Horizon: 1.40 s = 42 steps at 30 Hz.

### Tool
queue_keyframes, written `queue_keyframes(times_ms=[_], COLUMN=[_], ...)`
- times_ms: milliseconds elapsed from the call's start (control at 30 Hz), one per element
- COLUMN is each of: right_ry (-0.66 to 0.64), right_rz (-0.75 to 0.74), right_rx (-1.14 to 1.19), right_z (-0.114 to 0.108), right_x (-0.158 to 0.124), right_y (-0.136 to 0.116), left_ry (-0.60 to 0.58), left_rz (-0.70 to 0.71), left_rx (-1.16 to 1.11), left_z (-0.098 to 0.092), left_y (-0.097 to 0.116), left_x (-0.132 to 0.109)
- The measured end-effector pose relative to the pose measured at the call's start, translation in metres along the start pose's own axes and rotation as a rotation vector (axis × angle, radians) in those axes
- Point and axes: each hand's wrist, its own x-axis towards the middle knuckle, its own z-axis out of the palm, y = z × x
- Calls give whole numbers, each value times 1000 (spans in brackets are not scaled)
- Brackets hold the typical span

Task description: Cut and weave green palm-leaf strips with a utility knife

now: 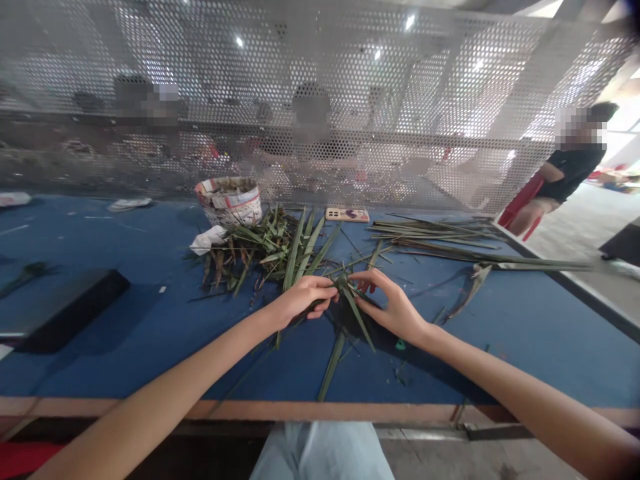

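Observation:
Over the blue table (125,333), my left hand (303,300) is closed around a bundle of long green leaf strips (345,293), pinching them between thumb and fingers. My right hand (390,303) meets it from the right, its fingertips pinched on the same strips where they cross. Loose ends of the strips hang down toward the table's front edge. Just behind my hands lies a heap of cut green leaves (265,250).
A paper-wrapped bowl (231,198) and a phone (347,214) sit by the perforated metal screen (320,100). Long leaf stalks (450,243) lie at the right, a dark flat block (70,308) at the left. People sit behind the screen; another person (565,173) is at the far right.

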Motion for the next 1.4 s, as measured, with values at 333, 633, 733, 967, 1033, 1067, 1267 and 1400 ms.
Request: queue_keyframes(times_ms=[333, 633, 733, 967, 1033, 1067, 1267, 1400], right_ry=[11, -121, -174, -187, -184, -183, -195, -200], right_rz=[-5, 108, 121, 185, 191, 191, 197, 204], right_rx=[190, 172, 170, 164, 178, 186, 206, 201], right_z=[-3, -9, -10, -7, -7, -7, -6, -6], right_x=[1, 3, 3, 4, 4, 4, 4, 4], right_y=[-7, -12, -11, -11, -10, -10, -8, -7], left_ry=[-2, -58, -44, -37, -43, -44, -50, -55], left_rz=[-47, -148, -168, -155, -145, -140, -125, -103], left_rx=[-91, -256, -292, -307, -304, -302, -278, -258], left_z=[3, 0, -1, -1, -1, -1, -1, 0], left_y=[0, -3, -2, 0, 0, -1, -3, -4], left_x=[1, 6, 6, 5, 5, 5, 5, 5])
